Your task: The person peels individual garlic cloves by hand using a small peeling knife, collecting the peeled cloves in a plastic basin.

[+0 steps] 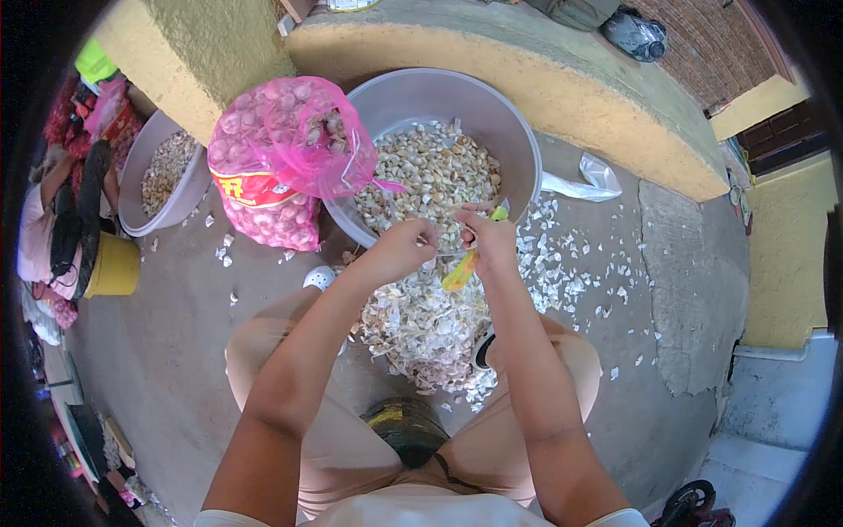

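Over the near rim of a big pale tub (439,81), my left hand (406,248) is closed, fingers curled in; whatever they pinch is hidden. My right hand (492,241), just beside it, is wrapped round a slim yellow-green tool (460,272) that sticks out above and below the fist; its kind cannot be made out. Peeled garlic cloves (430,167) cover the tub's bottom. Under both hands, a heap of garlic skins (426,325) lies on the floor between my feet.
A pink mesh sack of garlic bulbs (263,158) leans against the tub's left side. Farther left are another tub of cloves (167,171), a yellow bucket (114,265) and a seated person (66,228). A low yellow wall (527,105) runs behind. Skins litter the floor at right.
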Tool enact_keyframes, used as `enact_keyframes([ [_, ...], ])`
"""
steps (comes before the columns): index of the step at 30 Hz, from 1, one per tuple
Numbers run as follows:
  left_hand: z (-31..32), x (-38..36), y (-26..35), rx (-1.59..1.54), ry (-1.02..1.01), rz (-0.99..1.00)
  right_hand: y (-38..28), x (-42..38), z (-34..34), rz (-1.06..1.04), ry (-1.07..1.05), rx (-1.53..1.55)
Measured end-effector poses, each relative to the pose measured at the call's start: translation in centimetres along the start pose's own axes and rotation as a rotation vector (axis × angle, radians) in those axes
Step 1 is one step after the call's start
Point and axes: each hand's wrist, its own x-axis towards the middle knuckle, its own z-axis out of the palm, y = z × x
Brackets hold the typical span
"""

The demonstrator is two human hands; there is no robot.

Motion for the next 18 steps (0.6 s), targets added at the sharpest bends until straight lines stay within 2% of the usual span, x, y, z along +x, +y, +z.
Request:
enact_keyframes([
  [4, 0.1, 0.0, -0.3, -0.045, -0.007, 0.017, 0.1, 0.0, 0.2, 0.063, 0.002, 0.098],
  [7, 0.1, -0.1, -0.3, -0.059, -0.002, 0.016, 0.4, 0.2, -0.1, 0.075, -0.069, 0.122],
  [11, 0.0, -0.1, 0.0, -0.039, -0.016, -0.008, 0.6, 0.4, -0.2, 0.106, -0.052, 0.096],
  [14, -0.1, -0.3, 0.4, -0.049, -0.010, -0.054, 0.4, 0.2, 0.0, 0.144, -0.064, 0.134],
  [17, -0.1, -0.3, 0.9, -0.234, -0.028, -0.187, 0.3, 0.1, 0.1, 0.185, -0.065, 0.209],
  [18, 0.1, -0.1, 0.5, -0.231, 0.058, -0.158, 0.2, 0.0, 0.1, 0.191, -0.067, 0.203],
])
